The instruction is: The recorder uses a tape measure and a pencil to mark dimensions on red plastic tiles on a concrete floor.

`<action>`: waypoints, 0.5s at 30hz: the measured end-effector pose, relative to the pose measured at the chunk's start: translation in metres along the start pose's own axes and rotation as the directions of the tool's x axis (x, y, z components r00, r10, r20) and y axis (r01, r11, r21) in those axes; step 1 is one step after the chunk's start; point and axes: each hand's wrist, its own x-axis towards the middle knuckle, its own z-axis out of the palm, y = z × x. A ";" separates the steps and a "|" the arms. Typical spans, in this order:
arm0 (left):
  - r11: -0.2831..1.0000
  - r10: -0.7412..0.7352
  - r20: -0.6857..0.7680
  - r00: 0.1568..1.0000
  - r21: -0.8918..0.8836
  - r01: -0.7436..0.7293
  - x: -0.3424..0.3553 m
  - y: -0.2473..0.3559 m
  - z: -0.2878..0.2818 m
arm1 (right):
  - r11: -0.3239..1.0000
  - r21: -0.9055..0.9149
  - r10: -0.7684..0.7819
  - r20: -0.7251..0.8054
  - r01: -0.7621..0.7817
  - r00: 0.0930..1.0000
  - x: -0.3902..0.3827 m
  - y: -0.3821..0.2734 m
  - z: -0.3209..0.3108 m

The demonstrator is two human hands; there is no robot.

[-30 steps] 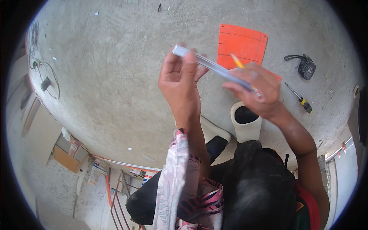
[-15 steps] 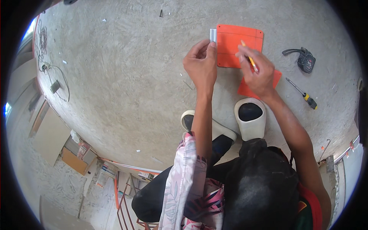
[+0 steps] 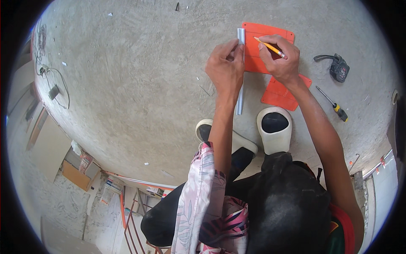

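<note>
My left hand [image 3: 225,65] pinches a narrow silvery-white strip [image 3: 240,103] between thumb and fingertips. The strip lies lengthwise along the left edge of an orange plate [image 3: 256,59] with rounded corners, small corner holes and thin dark lines drawn across it. Closed round a yellow pencil [image 3: 270,47], my right hand [image 3: 284,60] is over the plate's right part. The pencil's point is toward the strip; whether it touches the plate I cannot tell. A second orange plate [image 3: 279,94] lies nearer to me, partly under my right wrist.
To the right lie a black tape measure [image 3: 339,68] and a yellow-and-black screwdriver [image 3: 336,107]. My white clogs [image 3: 277,139] stand just short of the second plate. A cable with a plug [image 3: 53,92] is at far left, and a screw [image 3: 177,6] lies at the far edge.
The pencil has turned flatter, its point moving left toward the strip. More of the strip shows, its near end now visible past my left wrist. The whole view has shifted slightly.
</note>
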 end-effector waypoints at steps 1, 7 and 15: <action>1.000 -0.003 0.001 1.000 -0.002 0.003 0.000 -0.001 0.001 | 1.000 -0.006 -0.012 -0.011 0.012 1.000 0.000 0.000 0.001; 0.999 0.018 0.004 1.000 -0.029 -0.018 0.001 -0.002 0.003 | 0.999 -0.020 0.028 -0.008 -0.028 1.000 0.000 0.002 0.000; 1.000 0.009 0.029 1.000 -0.026 -0.009 0.004 -0.001 -0.002 | 1.000 -0.014 -0.015 -0.010 0.015 1.000 0.003 0.000 0.004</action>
